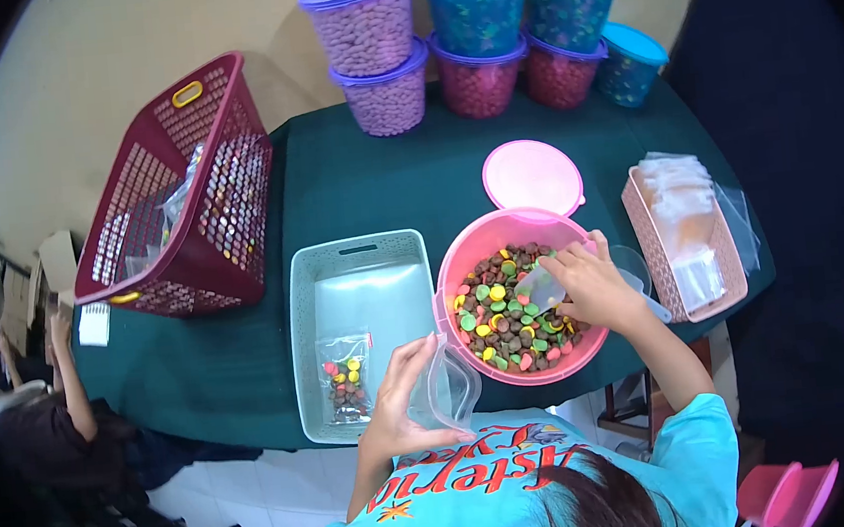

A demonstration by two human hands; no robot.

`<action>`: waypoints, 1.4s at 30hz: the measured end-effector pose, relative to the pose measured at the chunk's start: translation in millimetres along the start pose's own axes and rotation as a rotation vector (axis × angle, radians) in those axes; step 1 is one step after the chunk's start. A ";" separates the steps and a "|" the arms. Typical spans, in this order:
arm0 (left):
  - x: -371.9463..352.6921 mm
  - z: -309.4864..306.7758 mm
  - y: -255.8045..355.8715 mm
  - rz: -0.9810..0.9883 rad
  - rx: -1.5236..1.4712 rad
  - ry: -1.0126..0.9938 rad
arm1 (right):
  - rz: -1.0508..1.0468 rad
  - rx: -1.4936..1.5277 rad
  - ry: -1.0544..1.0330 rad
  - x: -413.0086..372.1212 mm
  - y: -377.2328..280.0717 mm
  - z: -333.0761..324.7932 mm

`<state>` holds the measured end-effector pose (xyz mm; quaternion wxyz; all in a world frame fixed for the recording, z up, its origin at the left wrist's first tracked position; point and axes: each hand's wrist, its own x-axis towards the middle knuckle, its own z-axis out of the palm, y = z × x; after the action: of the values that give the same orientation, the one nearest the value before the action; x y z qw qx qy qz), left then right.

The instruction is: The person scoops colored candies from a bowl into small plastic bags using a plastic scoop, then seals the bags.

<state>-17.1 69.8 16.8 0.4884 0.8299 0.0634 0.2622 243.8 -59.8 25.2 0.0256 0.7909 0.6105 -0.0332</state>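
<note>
My left hand (pixel 403 396) grips a clear zip bag (pixel 453 386), its mouth spread between thumb and fingers beside the tub. Inside the pink tub (pixel 447 261), my right hand (pixel 586 281) is closed around a translucent plastic scoop (pixel 543 290); part of the scoop is hidden by the fingers. Brown, green, yellow and pink candy-like pieces (pixel 507 321) fill the tub. To the left, a pale green basket (pixel 364 289) holds a clear bag (pixel 347 375) with similar pieces in it.
A pink lid (pixel 533 177) lies behind the tub. On the right, a pink basket (pixel 734 276) holds clear bags (pixel 683 201). Several lidded tubs (pixel 475 8) are stacked at the back. A maroon basket (pixel 173 175) stands left; another person (pixel 50 427) is at far left.
</note>
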 end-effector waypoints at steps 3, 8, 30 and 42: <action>-7.2 4.2 1.2 -0.059 -0.019 0.083 | -0.073 0.012 -0.004 10.5 6.0 -4.2; -16.5 14.0 2.2 -0.123 -0.028 0.133 | -0.140 0.098 0.116 29.1 13.8 -17.8; -2.6 13.3 -1.9 -0.140 -0.035 0.020 | -0.275 0.212 0.144 46.4 -3.0 11.4; 10.1 5.3 -25.2 -0.066 -0.113 -0.094 | -0.201 0.460 0.024 25.7 -8.7 2.6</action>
<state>-2.0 82.3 -2.8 0.5454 0.8098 0.0528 0.2098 241.8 -33.0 20.4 -0.1658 0.7116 0.6628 -0.1641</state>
